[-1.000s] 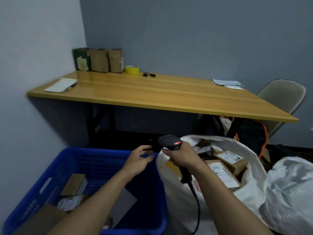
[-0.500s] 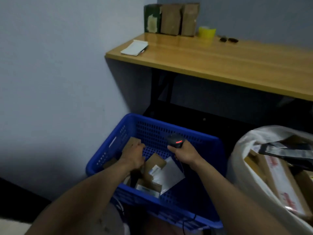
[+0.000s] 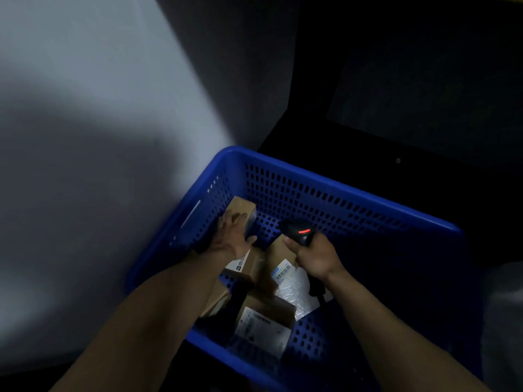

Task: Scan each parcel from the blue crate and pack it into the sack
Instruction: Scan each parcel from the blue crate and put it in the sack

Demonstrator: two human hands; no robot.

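head view, steeply downward, close over crate [image 3: 353, 193]

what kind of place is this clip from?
Likely a small parcel-handling room: a blue crate of labelled cardboard parcels, a handheld barcode scanner in the right hand, bare wall behind.

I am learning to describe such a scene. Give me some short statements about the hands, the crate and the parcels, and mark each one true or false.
1. The right hand grips a black scanner that shows a red light. True.
2. The left hand is outside the blue crate. False: it is inside the crate and rests on a brown box.
3. The crate holds no parcels. False: several lie in it, among them a white padded mailer.
4. The crate walls are full of small holes. True.
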